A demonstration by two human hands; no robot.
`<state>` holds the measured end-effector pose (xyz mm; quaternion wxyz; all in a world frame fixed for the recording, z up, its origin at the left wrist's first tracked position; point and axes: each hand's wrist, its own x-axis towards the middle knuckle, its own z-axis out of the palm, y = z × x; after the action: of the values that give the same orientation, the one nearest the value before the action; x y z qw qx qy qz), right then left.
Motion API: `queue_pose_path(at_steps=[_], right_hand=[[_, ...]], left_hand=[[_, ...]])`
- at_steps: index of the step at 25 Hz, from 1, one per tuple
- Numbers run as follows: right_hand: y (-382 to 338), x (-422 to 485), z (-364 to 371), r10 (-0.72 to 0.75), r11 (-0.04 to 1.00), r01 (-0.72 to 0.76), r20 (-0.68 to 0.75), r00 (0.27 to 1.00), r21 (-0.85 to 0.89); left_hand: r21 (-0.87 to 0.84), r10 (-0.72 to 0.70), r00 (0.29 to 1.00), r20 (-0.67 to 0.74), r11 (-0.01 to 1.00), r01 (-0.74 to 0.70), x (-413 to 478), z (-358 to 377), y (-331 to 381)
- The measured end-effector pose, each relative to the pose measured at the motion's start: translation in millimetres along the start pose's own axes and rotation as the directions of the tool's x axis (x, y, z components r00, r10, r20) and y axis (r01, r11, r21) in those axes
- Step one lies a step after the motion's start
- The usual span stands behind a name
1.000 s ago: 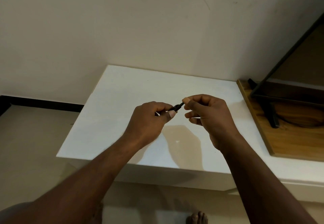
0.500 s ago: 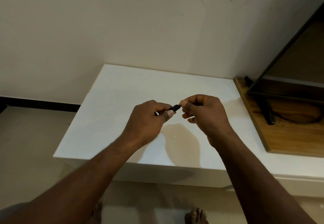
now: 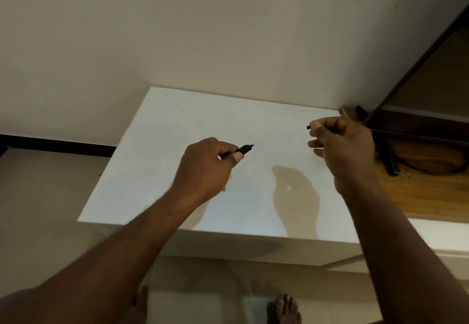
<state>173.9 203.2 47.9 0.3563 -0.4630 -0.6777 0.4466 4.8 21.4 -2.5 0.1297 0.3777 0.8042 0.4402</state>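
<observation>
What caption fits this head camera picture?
Left hand grips a black pen; right hand pinches its cap, above a white table.

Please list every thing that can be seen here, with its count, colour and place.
table: 1, white, against wall
wall: 1, cream, behind
floor: 1, beige, below
skirting: 1, black, left, at wall base
board: 1, brown wood, right of table
stand: 1, black, on board
pen: 1, black, silver tip, above table
cap: 1, black, above table, right
foot: 1 clear, bare, bottom edge
left hand: 1, grips pen
right hand: 1, pinches cap
</observation>
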Motion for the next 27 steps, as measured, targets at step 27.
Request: queue_pose_path(at_steps=[27], right_hand=[[-5.3, -24.3, 29.9, -0.098, 0.963, 0.149, 0.223, 0.97, -0.224]], left_hand=[[0.001, 0.01, 1.0, 0.012, 1.0, -0.01, 2.2, 4.7, 1.5]])
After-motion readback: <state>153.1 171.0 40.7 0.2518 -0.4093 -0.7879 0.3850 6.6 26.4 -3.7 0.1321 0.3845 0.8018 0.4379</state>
